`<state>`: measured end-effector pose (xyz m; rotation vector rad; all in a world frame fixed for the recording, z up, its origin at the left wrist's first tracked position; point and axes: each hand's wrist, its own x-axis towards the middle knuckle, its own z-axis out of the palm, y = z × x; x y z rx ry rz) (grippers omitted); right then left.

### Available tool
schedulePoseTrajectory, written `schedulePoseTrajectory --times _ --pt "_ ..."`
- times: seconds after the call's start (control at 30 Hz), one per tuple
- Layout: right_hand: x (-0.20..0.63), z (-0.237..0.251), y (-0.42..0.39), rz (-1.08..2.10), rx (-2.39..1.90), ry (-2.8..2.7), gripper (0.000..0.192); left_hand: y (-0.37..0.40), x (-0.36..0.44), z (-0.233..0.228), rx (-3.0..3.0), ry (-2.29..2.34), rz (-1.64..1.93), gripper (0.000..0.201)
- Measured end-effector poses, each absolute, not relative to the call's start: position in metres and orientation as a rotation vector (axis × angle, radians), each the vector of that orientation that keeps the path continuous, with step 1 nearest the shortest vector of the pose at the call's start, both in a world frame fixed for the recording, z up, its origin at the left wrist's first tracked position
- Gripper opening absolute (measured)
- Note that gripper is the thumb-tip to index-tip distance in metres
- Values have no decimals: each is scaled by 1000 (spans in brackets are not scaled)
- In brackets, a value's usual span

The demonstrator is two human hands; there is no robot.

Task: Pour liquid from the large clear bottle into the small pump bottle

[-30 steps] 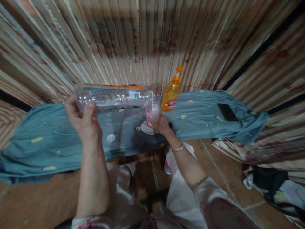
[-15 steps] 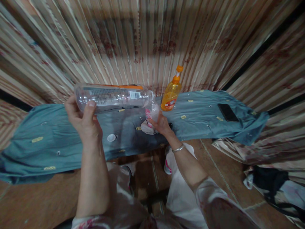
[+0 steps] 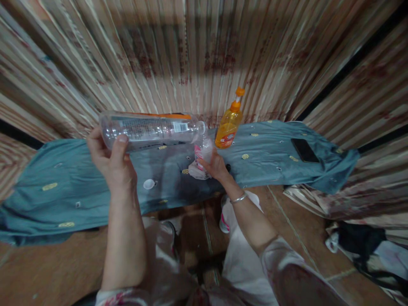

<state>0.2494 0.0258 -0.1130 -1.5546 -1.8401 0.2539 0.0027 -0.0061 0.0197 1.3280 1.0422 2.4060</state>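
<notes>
left hand (image 3: 111,163): fingers and thumb wrapped round the base end of a clear plastic bottle (image 3: 149,129), held up off the cloth and lying level, its open neck pointing toward the right hand.
right hand (image 3: 214,165): fingers curled closed round a small clear packet with pink print (image 3: 202,152), held upright just under the bottle's mouth; its lower end touches the cloth or sits just above it, i can't tell which.
bottle: looks empty, the label's barcode facing up, no cap on the neck.
white cap (image 3: 148,184): lies loose on the blue-grey cloth (image 3: 63,170), between the two forearms and apart from both hands.
step in hand: by my reading, mouth and packet are being brought together, the one lined up at the other; nothing visibly passes between them.
next move calls for: a steady left wrist to keep the neck level, and a small, careful tilt from the right hand so neck and packet meet squarely; the packet is soft and may fold.
orange dispenser bottle (image 3: 229,125): upright on the cloth just behind the right hand, not touched.
black phone (image 3: 305,150): flat on the cloth well off to the right.
change from earlier frames: none that i can spot; both hands, the bottle and the packet sit where they did a second ago, a pause rather than a motion.
</notes>
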Motion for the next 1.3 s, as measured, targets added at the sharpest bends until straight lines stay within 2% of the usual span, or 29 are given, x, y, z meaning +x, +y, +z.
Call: schedulePoseTrajectory --times 0.17,0.3,0.6,1.3 --pt "249 -112 25 261 -1558 -1837 84 -8 4 21 1320 1034 2393 39" --pt "249 -111 25 259 -1556 -1830 83 -8 4 20 1337 1047 2410 43" --pt "250 -110 25 241 -1568 -1852 80 -10 3 21 1356 1075 2351 34" --pt "250 -108 25 299 -1557 -1827 80 -3 -4 14 1413 1038 2354 44"
